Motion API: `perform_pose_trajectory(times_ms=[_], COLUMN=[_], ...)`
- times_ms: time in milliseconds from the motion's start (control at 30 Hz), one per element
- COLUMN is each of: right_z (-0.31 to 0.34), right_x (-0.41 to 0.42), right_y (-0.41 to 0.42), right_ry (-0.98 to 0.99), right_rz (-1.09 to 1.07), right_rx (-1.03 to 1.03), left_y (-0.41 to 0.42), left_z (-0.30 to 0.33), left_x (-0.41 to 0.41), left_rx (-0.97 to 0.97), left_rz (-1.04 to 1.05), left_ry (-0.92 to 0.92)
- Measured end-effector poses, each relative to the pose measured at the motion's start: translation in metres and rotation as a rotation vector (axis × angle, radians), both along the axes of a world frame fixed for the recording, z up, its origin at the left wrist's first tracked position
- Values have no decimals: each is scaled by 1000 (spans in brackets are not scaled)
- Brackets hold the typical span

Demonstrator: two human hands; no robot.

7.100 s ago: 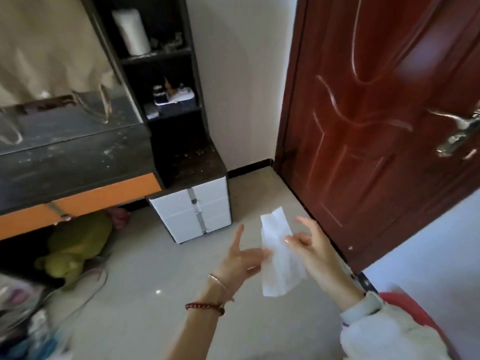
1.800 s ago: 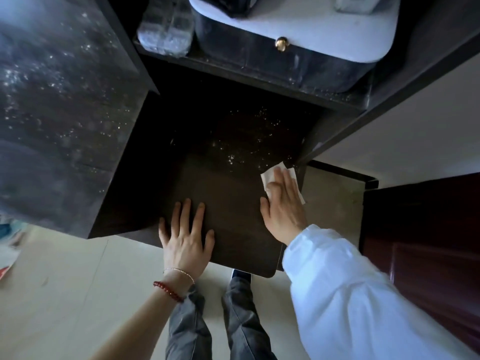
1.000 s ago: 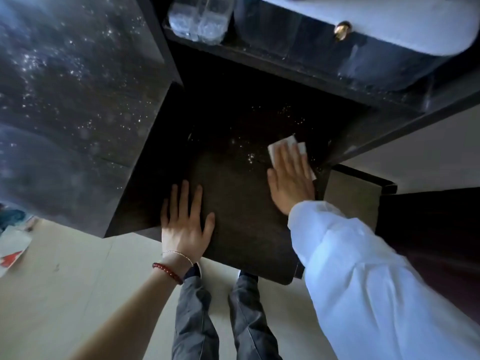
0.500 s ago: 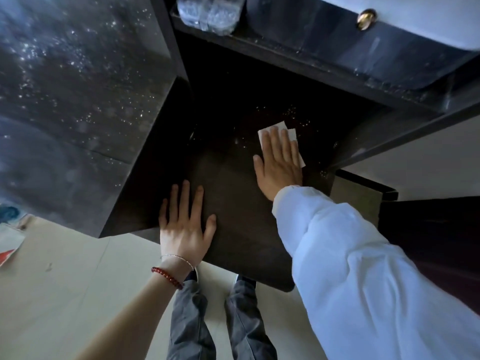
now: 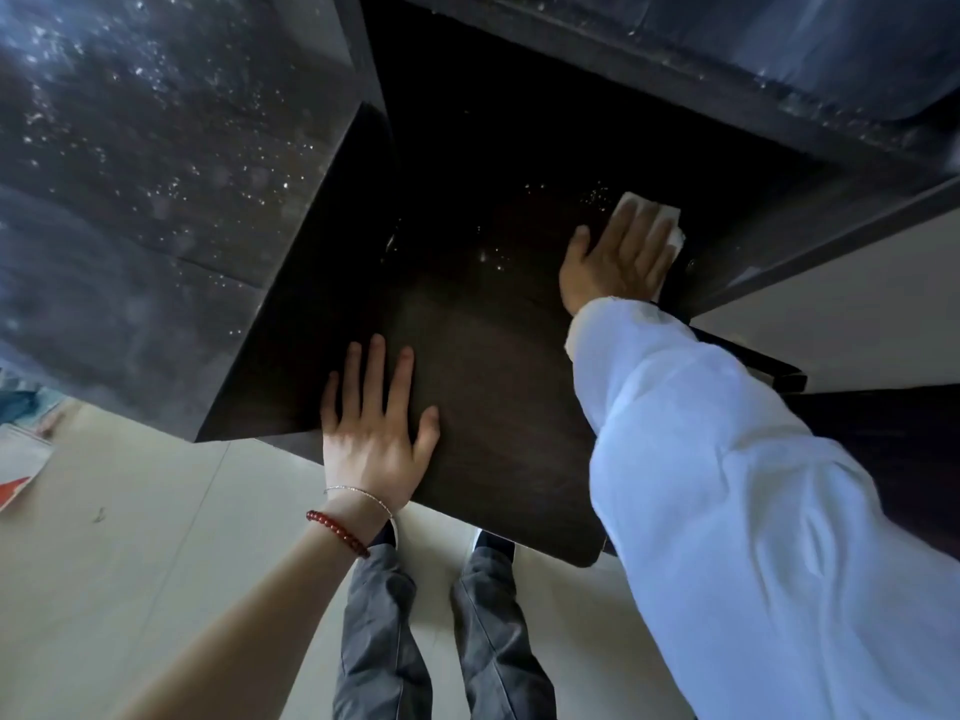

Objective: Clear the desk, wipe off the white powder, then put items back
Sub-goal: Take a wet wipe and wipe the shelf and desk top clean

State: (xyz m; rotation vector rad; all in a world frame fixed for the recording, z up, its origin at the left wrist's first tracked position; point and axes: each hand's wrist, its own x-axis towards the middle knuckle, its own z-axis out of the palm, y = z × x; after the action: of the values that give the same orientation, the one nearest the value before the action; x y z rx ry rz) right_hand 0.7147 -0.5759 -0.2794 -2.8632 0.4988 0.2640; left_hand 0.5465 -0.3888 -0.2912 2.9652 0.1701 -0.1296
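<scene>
A dark wooden cabinet top (image 5: 498, 407) lies below me, lower than the desk. My right hand (image 5: 618, 257), in a white sleeve, presses flat on a folded white tissue (image 5: 670, 220) at the top's far right corner. Specks of white powder (image 5: 597, 192) lie just left of the tissue, and more specks (image 5: 491, 254) sit nearer the middle. My left hand (image 5: 371, 428) rests flat with fingers spread on the near left edge of the top, holding nothing. The larger desk surface (image 5: 156, 163) at the left is dusted with white powder.
A dark shelf (image 5: 675, 65) overhangs the back of the cabinet top, with a pale wall (image 5: 841, 314) to the right. My legs in grey trousers (image 5: 441, 641) stand on the light tiled floor (image 5: 130, 563). A red and white item (image 5: 21, 475) lies on the floor at the far left.
My right hand has slid the tissue to the right and slightly farther back across the cabinet top. My left hand has stayed flat in place.
</scene>
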Motion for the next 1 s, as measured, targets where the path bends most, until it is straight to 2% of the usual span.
perform_pose_trajectory(times_ms=[67, 167, 200, 267, 367, 467, 567, 700, 767, 833, 933, 1000], right_z=[-1, -1, -3, -5, -1, 3, -1, -3, -2, -3, -3, -2], right_x=[0, -19, -25, -30, -19, 10, 29, 17, 6, 1, 13, 29], right_y=[20, 44, 42, 24, -7, 0, 29, 64, 60, 42, 23, 36], right_ry=[-45, -41, -21, -63, -44, -25, -77, -83, -57, -62, -36, -1], right_rz=[181, 632, 678, 521, 46, -124, 59, 623, 819, 807, 509, 391], right_rx=[-7, 25, 36, 39, 45, 51, 49, 13, -1, -36, -67, -39], left_y=[0, 0, 0, 1, 2, 4, 3, 3, 3, 3, 4, 5], left_z=[0, 1, 1, 2, 2, 1, -1, -1, 0, 1, 0, 0], left_x=[-1, 0, 0, 0, -1, 0, 2, 4, 3, 2, 1, 0], left_rx=[3, 8, 1, -17, -16, 3, 12, 34, 33, 26, 16, 12], left_rz=[1, 7, 7, 11, -6, -16, -7, -19, -22, -26, -28, -25], left_ry=[6, 17, 26, 41, 44, 28, 30, 30, 35, 38, 22, 0])
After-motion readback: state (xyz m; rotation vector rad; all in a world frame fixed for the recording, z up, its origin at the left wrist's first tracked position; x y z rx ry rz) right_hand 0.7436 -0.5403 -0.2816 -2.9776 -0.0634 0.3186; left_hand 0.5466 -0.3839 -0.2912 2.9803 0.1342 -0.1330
